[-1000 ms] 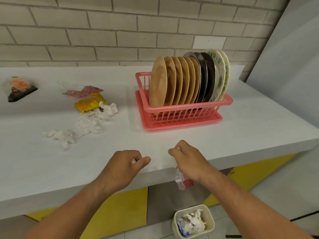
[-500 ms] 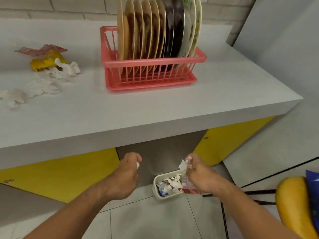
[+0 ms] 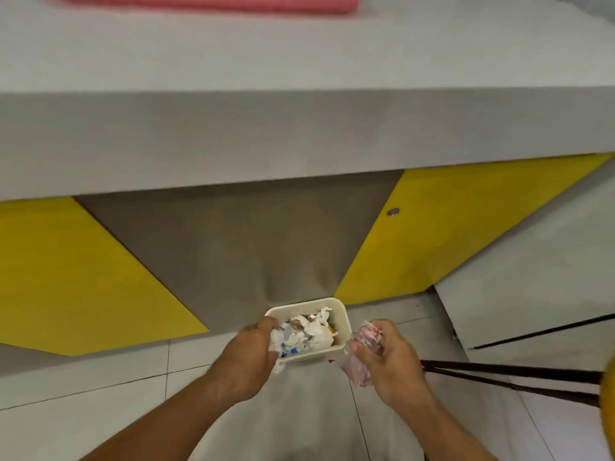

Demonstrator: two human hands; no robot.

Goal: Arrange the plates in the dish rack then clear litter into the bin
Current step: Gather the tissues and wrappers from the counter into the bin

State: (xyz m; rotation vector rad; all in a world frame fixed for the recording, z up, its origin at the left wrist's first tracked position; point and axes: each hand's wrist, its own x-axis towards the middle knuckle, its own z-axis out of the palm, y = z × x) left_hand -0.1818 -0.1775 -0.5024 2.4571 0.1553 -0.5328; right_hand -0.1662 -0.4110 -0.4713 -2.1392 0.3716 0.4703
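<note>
So most of the view is the big grey desk (image 3: 299, 61), seen from low down at its front edge, with 2 yellow panels (image 3: 66, 277) and a grey panel (image 3: 233, 244) underneath, and pale floor tiles (image 3: 100, 377) below. The pink dish rack (image 3: 206, 1) is just a blurry sliver on the desk at the very top. Left hand (image 3: 248, 357) has its grip curled round a wad of white tissue (image 3: 276, 341), right at the left rim of the bin (image 3: 301, 305). Right hand (image 3: 389, 361) has its grip closed on a crinkly pinkish wrapper (image 3: 361, 354), just beside the bin's right side. The bin sits on the floor against the grey panel, with crumpled litter (image 3: 309, 331) in it.
</note>
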